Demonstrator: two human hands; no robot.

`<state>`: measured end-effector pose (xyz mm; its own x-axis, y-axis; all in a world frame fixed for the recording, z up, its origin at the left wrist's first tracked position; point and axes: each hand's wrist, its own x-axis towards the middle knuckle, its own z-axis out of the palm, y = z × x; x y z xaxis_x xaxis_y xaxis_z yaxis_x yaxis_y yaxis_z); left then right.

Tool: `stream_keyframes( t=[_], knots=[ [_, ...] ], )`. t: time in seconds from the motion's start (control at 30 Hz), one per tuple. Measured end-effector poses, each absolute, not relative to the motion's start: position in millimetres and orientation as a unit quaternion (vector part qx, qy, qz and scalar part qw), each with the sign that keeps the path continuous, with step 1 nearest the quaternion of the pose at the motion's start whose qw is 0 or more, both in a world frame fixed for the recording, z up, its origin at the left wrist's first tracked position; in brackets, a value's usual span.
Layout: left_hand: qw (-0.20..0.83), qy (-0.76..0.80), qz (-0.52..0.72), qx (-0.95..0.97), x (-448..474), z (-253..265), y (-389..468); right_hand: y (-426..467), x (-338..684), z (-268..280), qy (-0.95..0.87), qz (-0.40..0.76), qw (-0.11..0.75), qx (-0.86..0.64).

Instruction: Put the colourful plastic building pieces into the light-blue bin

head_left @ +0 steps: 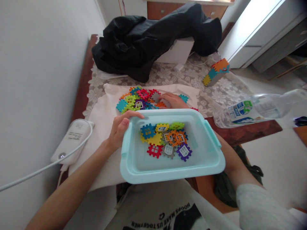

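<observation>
A light-blue plastic bin (172, 178) is tilted toward me, with several interlocking building tiles (154, 139) inside, some with window cutouts. My left hand (120, 127) grips the bin's left rim near its far corner, fingers over the edge. Beyond the bin, my right hand (175, 100) is at the right side of a pile of colourful tiles (140, 99). Its fingers are bent around what looks like a grey tile (165, 103); the bin's far rim hides part of this hand and its forearm.
A white cloth (96, 127) lies under the pile, over a lace tablecloth. A clear plastic bottle (254, 110) lies at the right, and a block built of tiles (217, 72) stands behind it. A white power bank-like device (75, 137) with a cable is at left. Black fabric (134, 41) covers the back.
</observation>
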<state>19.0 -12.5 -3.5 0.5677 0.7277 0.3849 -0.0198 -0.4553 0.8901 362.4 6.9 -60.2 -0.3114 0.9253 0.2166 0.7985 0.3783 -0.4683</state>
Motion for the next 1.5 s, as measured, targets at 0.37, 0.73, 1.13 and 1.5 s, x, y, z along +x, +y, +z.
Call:
stream_keyframes(
  t=[0.37, 0.73, 1.13, 1.5],
  knots=[
    [0.462, 0.238, 0.401, 0.754, 18.4, -3.1, -12.4, 0.6, 354.6, -46.0, -0.784, 0.171, 0.165, -0.573],
    [0.458, 0.227, 0.403, 0.759, 17.1, -4.6, -12.5, -4.4, 352.5, -49.3, -0.772, 0.16, 0.185, -0.587],
    [0.455, 0.249, 0.401, 0.755, 19.4, -1.1, -13.5, -6.2, 353.2, -41.8, -0.752, 0.072, 0.204, -0.623],
    [0.45, 0.247, 0.402, 0.758, 19.5, -0.2, -13.6, -31.1, 372.3, -11.2, -0.785, 0.252, 0.185, -0.535]
  ],
)
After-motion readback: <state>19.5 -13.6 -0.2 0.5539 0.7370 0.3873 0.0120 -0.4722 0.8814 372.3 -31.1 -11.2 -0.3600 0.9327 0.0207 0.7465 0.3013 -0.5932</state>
